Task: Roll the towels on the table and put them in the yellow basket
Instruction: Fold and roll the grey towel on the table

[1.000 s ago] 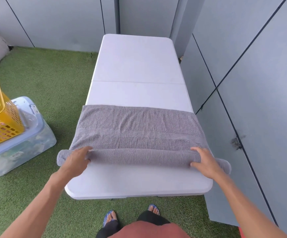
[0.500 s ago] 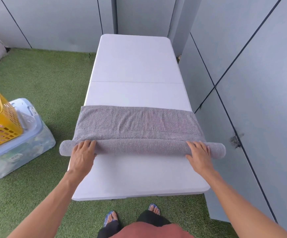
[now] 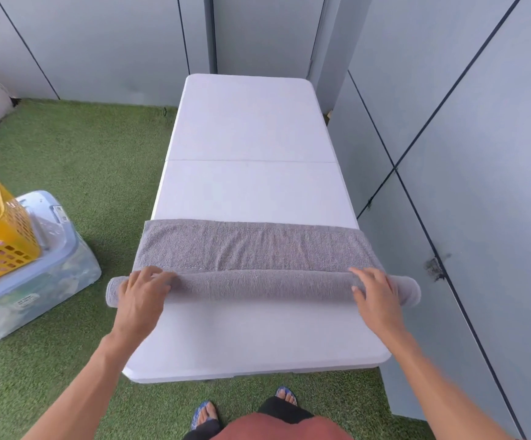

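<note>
The grey towel (image 3: 251, 249) lies across the near half of the white table (image 3: 251, 128), its near portion wound into a roll that overhangs both long edges, with a flat band beyond it not yet taken up, so I judge the rolling well past halfway. The left hand (image 3: 142, 296) and right hand (image 3: 375, 295) rest on top of the roll near its ends, fingers extended and pressing rather than clasping. The yellow basket (image 3: 0, 236) sits off to the left on a clear storage bin (image 3: 35, 281), holding something I cannot make out, and this towel has yet to go in.
</note>
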